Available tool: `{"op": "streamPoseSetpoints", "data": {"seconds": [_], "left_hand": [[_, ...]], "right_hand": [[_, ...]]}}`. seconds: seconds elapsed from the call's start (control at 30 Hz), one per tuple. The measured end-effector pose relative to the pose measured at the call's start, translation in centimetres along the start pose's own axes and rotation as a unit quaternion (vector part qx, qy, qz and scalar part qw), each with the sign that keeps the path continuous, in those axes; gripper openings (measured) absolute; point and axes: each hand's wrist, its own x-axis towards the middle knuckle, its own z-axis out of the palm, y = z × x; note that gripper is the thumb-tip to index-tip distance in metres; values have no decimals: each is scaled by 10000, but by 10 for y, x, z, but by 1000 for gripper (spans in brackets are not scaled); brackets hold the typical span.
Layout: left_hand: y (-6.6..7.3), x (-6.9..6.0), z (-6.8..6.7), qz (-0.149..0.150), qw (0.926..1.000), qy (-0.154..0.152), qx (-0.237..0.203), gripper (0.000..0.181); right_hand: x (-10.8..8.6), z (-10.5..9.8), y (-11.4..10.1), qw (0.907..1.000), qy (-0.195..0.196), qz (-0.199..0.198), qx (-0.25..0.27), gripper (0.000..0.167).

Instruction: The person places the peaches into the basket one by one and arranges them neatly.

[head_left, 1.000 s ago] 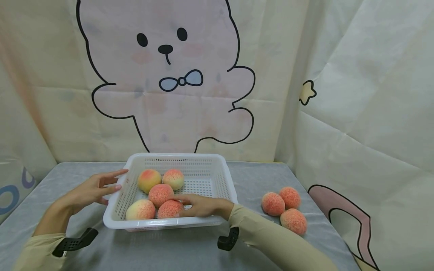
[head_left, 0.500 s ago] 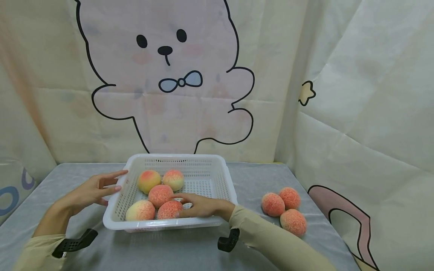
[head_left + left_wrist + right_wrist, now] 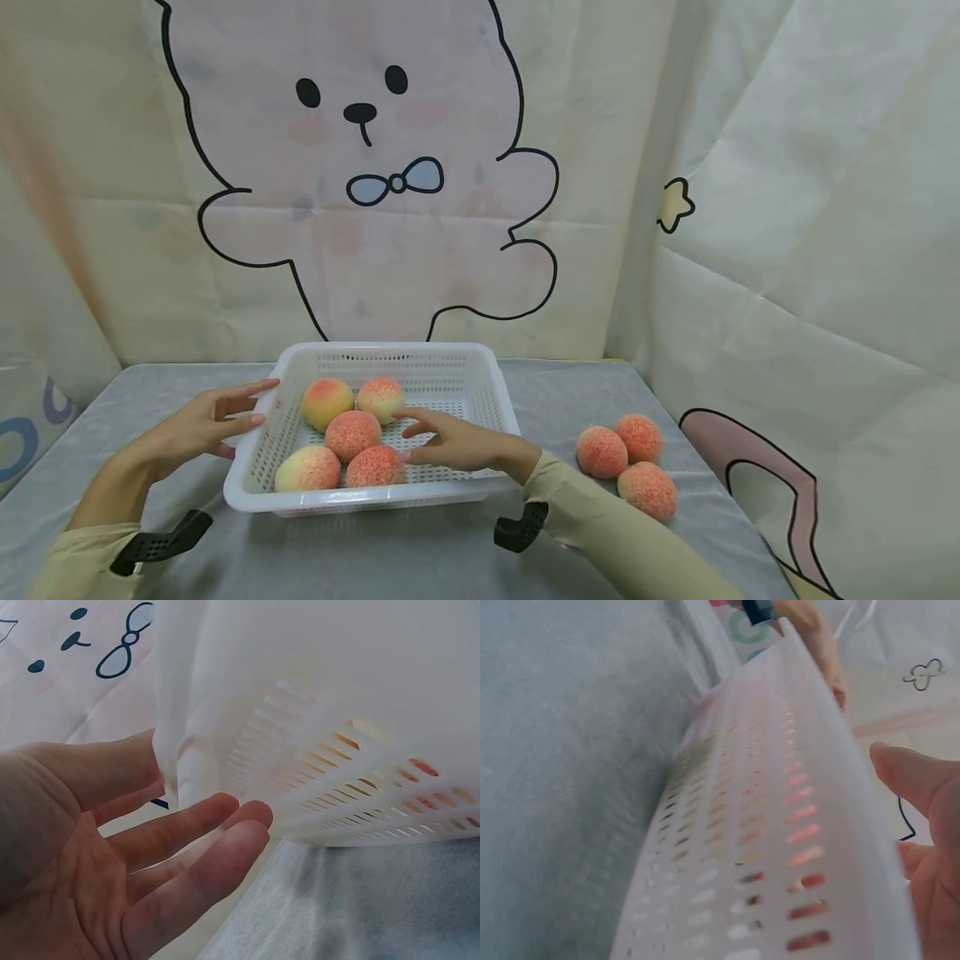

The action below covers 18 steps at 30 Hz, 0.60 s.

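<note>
Head view: one white slotted basket stands on the table, which has a grey cloth; behind it hangs a printed backdrop.
Basket contents: five peaches are inside. At the back lie a yellow-orange peach and a cream-pink peach; in the middle, a coral peach; at the front, a pale peach on the left and a red speckled peach beside it.
Three outside: on the table, well apart from the basket on its right side, lie a near peach, a left peach and a far peach, close together.
Left hand: the left hand is at the left side of the basket, its fingers spread and touching the rim; it does not grip tightly, as far as I see.
Right hand: the right hand is above the inside of the basket, fingers apart from the thumb, holding nothing. Its thumb is just beside the red speckled peach; I cannot tell if they touch.
Peaches so far: I judge the work to be partly done, with five settled in the basket and three not in it.
</note>
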Motion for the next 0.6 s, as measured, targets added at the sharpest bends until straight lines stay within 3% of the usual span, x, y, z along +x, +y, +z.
{"op": "streamPoseSetpoints", "data": {"seconds": [0.6], "left_hand": [[-1,0,0,-34,9999,49,88,74]], "right_hand": [[-38,-25,7,9965,454,-387,584,58]]}}
